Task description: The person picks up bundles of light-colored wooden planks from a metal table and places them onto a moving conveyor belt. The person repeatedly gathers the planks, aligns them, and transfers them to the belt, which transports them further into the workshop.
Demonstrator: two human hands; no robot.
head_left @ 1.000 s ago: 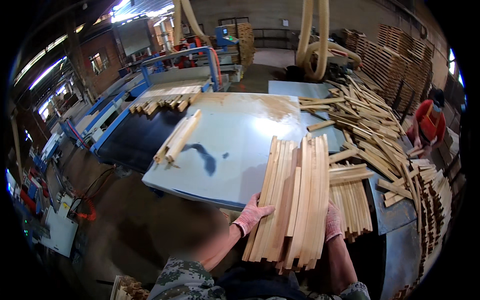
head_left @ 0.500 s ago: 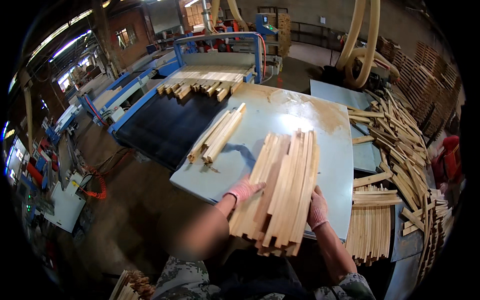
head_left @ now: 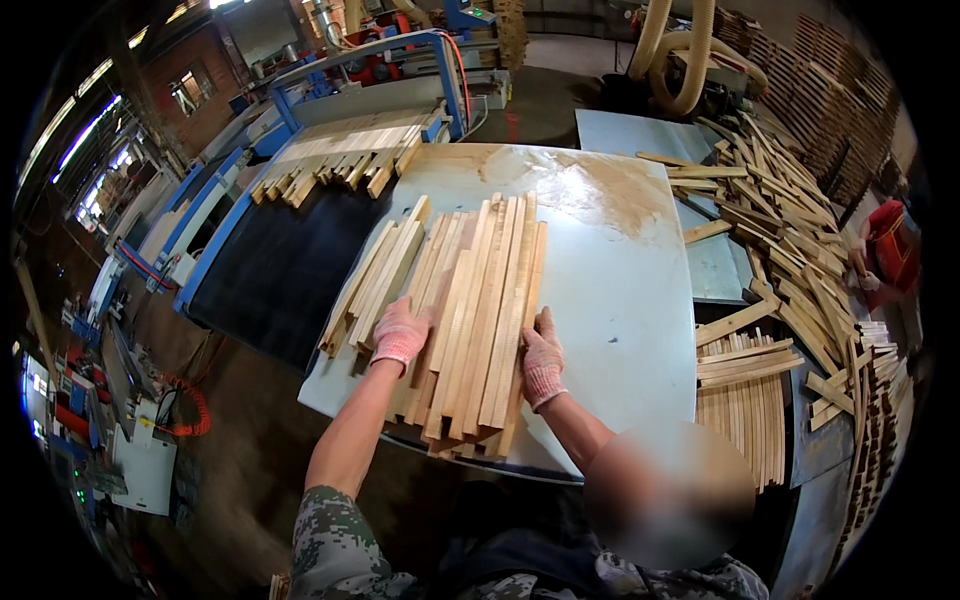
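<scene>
A thick bundle of pale wooden strips point(head_left: 485, 320) lies lengthwise on the light grey tabletop point(head_left: 620, 320), its near ends uneven and close to the front edge. My left hand point(head_left: 402, 332), in a pinkish knit glove, grips the bundle's left side. On the opposite side my right hand point(head_left: 543, 362), gloved alike, presses in with its thumb pointing forward. Just left of the bundle rests a smaller group of wooden strips point(head_left: 388, 275), with my left hand close against it. The underside of the bundle is hidden.
A black conveyor belt point(head_left: 285, 265) runs along the table's left, with a row of strips point(head_left: 345, 148) at a blue machine frame point(head_left: 365, 58). Loose wood point(head_left: 785, 230) is heaped at right, above a stacked pile point(head_left: 740, 425). Another person in red point(head_left: 890, 250) stands far right.
Both hands have carried the bundle forward and left across the tabletop, so it now lies close beside the smaller group of strips. The whole view has shifted too.
</scene>
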